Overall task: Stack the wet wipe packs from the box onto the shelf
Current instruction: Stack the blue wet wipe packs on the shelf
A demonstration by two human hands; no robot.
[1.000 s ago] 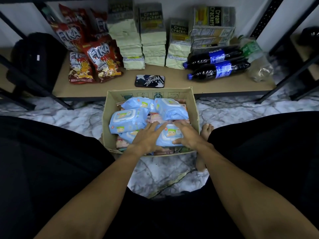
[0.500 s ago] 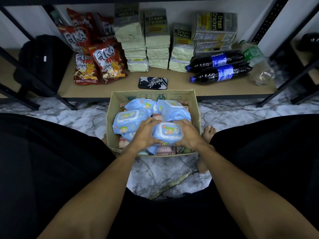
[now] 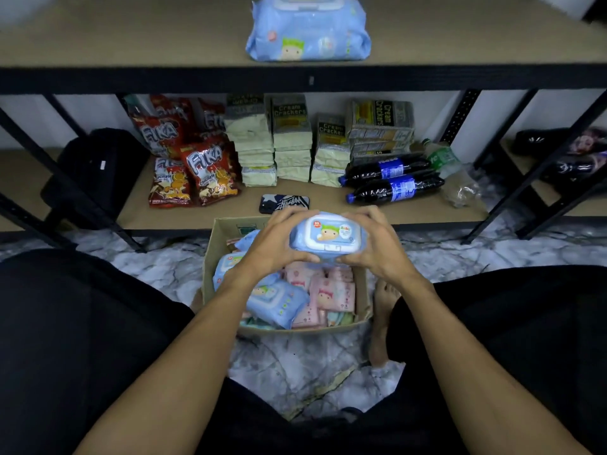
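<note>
Head view: the left hand and the right hand grip a blue wet wipe pack from opposite ends, lid side up, above the far half of the cardboard box. The fingers of each hand curl over the pack's far edge and the thumbs press its near edge, so both hands are closed around it. Inside the box lie further blue packs at left and pink packs at right. A second blue pack rests flat on the upper shelf. On the lower shelf lie a phone, red snack bags, cream cracker packets and cola bottles.
</note>
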